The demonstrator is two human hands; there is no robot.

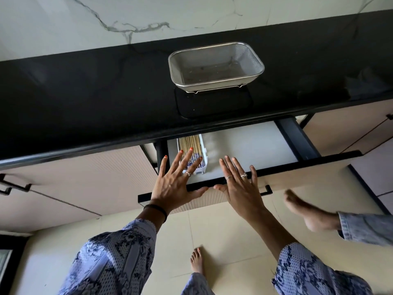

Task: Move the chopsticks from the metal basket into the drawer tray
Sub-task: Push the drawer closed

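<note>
A metal mesh basket [215, 66] stands on the black countertop with nothing visible inside it. Below, a drawer [251, 143] is pulled out. At its left end sits a white tray [203, 155] holding a bundle of wooden chopsticks [190, 143] with patterned ends. My left hand [177, 183] is spread flat over the drawer's front edge, its fingers above the near end of the tray. My right hand [240, 187] is also spread flat, fingers over the drawer's front edge just right of the tray. Neither hand holds anything.
The black countertop [85, 99] overhangs the back of the drawer. Cabinet fronts with black handles [12, 187] flank the drawer. Another person's bare foot [306, 211] and denim leg are at the right. My own foot [196, 260] is on the tiled floor.
</note>
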